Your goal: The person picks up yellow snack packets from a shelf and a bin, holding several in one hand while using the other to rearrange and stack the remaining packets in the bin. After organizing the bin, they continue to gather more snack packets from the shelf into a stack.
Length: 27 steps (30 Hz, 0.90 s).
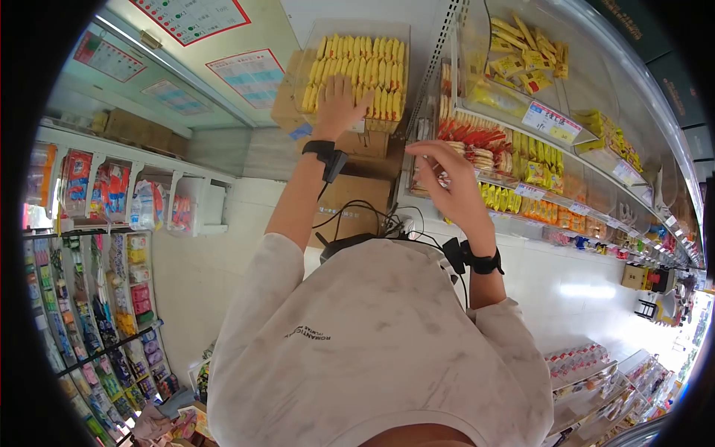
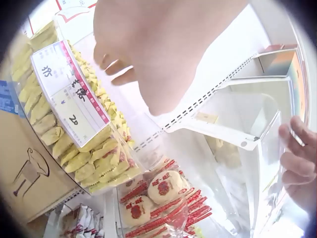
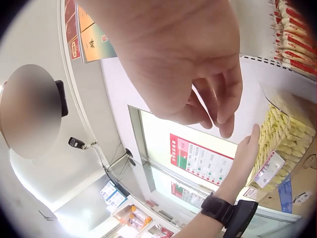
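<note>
A clear plastic bin (image 1: 307, 45) holds rows of small yellow-wrapped snack packets (image 1: 363, 71), packed upright. My left hand (image 1: 342, 108) is over the bin's near part, its fingers extended across the packets. In the left wrist view the left hand (image 2: 153, 49) appears above the packets, and a handwritten price tag (image 2: 69, 94) hangs on the bin's front. Off to the right, my right hand (image 1: 453, 186) hovers before the shelf with loosely bent fingers. Nothing shows between the fingers of the right hand (image 3: 193, 74) in the right wrist view.
Tiered shelves (image 1: 521, 179) of packaged snacks stand to the right, with red-striped round biscuits (image 2: 163, 187) beside the bin. Cardboard boxes (image 1: 357, 212) and black cables (image 1: 391, 220) lie below the bin. Hanging goods (image 1: 97, 186) line the left side.
</note>
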Each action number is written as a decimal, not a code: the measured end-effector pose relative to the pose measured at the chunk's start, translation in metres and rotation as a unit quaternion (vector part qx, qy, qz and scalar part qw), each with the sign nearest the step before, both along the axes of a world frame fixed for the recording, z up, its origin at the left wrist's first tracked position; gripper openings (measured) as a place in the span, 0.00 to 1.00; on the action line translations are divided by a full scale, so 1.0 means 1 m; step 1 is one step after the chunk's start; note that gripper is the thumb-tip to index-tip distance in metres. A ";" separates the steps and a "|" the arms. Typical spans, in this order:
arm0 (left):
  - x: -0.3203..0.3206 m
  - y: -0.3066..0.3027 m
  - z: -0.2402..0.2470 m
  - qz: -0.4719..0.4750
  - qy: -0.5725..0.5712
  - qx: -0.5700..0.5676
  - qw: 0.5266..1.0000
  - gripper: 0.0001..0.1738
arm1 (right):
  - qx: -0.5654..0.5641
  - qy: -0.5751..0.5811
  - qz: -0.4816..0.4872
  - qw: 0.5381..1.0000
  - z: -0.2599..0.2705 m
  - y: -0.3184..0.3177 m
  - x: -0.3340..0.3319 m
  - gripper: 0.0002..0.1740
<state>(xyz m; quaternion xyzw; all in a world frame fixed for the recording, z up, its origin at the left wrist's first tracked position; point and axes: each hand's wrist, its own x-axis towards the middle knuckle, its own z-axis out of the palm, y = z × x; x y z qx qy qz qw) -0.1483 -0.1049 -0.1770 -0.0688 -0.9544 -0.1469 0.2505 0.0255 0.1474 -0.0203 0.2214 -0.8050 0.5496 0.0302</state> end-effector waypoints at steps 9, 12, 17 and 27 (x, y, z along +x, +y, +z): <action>-0.049 0.004 0.021 -0.030 -0.183 0.004 0.983 0.57 | -0.047 0.030 -0.003 0.998 0.045 0.016 0.028 0.12; -0.078 0.025 0.005 -0.077 -0.154 0.059 0.983 0.57 | -0.136 0.139 0.095 0.976 0.096 0.019 0.049 0.11; -0.093 0.035 0.001 -0.032 -0.194 -0.030 0.980 0.57 | -0.364 0.290 0.119 0.877 0.137 0.002 0.073 0.15; -0.095 0.027 -0.010 -0.053 -0.166 -0.015 0.985 0.57 | -0.565 0.365 0.025 0.740 0.169 -0.047 0.091 0.12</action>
